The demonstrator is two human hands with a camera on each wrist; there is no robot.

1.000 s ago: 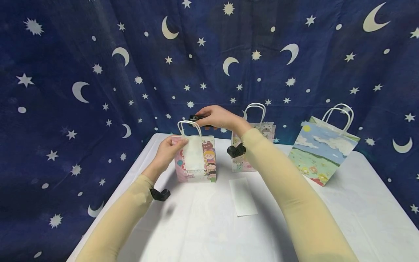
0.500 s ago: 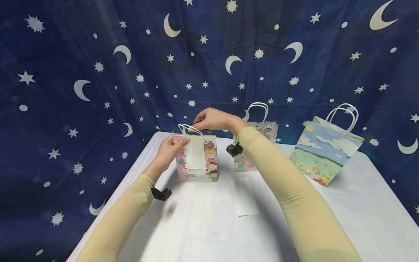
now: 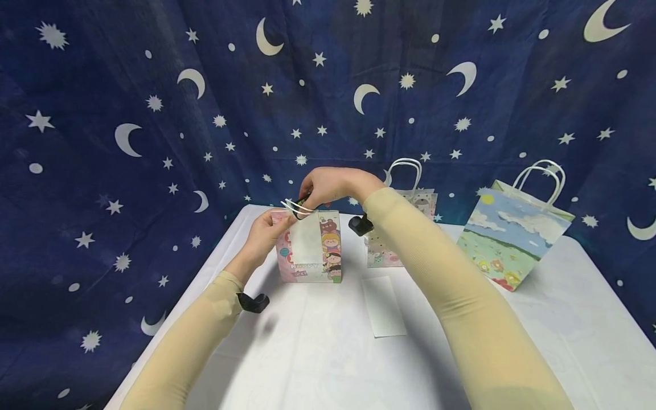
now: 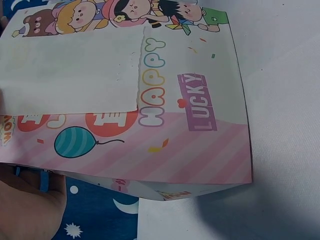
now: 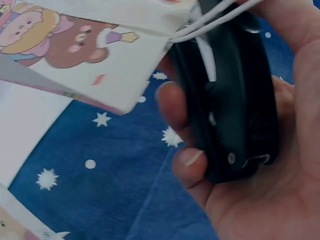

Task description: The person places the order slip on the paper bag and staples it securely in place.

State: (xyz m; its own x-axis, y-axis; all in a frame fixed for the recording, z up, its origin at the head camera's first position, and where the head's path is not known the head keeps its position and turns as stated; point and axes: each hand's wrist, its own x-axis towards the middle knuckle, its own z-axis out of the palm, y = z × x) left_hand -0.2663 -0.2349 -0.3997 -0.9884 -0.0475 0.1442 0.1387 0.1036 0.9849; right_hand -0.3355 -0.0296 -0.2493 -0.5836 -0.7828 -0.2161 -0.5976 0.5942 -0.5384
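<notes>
A pink and white cartoon paper bag stands upright at the left of the table. Against its front lies a white paper slip, its upper end at the bag's top edge. My left hand pinches the bag's top left, thumb over the slip and fingers behind. In my right hand is a black stapler, gripped with fingers curled round it. The right wrist view has the stapler's mouth end at the bag's top edge, with the white cord handles crossing over it. The stapler's tip is partly hidden there.
Another white slip lies flat on the white tablecloth. Behind my right forearm stands a pink paper bag, and a landscape-printed bag leans at the right. A dark blue star-and-moon curtain hangs behind.
My right hand has come down and in toward the bag's top edge with the stapler, pushing the cord handles lower and tilting them. My left hand keeps its pinch on the bag and slip.
</notes>
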